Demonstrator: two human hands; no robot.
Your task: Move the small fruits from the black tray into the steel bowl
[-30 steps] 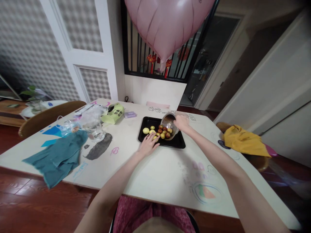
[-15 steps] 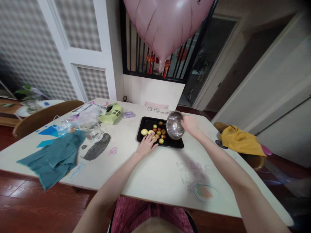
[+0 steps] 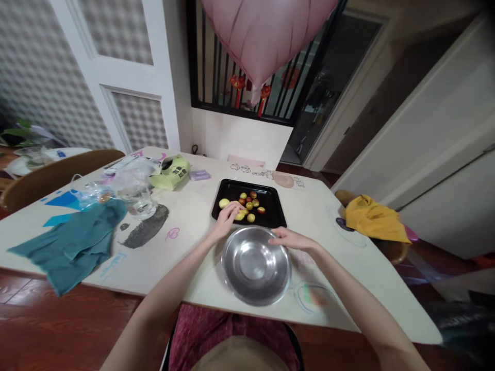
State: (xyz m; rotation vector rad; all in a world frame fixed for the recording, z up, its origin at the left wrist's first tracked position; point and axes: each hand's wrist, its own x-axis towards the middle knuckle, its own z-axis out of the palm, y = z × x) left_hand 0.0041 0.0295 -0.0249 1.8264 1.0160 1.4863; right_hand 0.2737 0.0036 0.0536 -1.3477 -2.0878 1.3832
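Small round fruits [image 3: 249, 205], yellow-green to reddish-brown and looking like jujubes, lie grouped in a black baking tray [image 3: 270, 198]. My left hand [image 3: 227, 217] reaches over the tray's near left part, fingers stretched out over the fruits and partly hiding some. A larger pale yellow fruit [image 3: 224, 203] sits just beyond that hand. My right hand [image 3: 288, 238] grips the rim of a shiny metal bowl [image 3: 255, 265] on its far right side. The bowl is between the tray and my body, its hollow facing up with nothing seen inside.
Left on the table [image 3: 185, 263] are a teal cloth [image 3: 73, 239], a glass jar [image 3: 142, 206], clear plastic, a green bag [image 3: 172, 174] and a purple packet [image 3: 200, 175]. A yellow cloth [image 3: 375, 219] drapes a chair at right. A pink balloon [image 3: 266, 36] hangs ahead.
My right hand has brought the bowl from above the tray's right side down toward my body, turning it from tilted to upward-facing. My left hand stays at the fruits, its fingers now closer together.
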